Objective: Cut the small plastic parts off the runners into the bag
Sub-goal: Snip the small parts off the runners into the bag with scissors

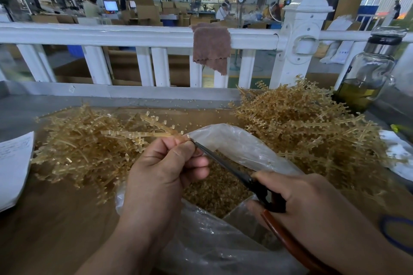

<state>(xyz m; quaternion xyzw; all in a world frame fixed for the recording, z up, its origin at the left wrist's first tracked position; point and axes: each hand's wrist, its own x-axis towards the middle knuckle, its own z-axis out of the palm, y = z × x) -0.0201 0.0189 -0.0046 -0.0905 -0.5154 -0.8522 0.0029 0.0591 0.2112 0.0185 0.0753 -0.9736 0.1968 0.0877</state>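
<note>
Our left hand (165, 163) pinches runner (143, 134) over bag (234, 140). Our right hand (301, 196) grips scissors (223, 162), tips at runner's end. Bag already holds deep layer of cut parts (214, 192). Big right pile (308, 127) on counter (55, 230) looks uncut, so we judge plenty left.
</note>
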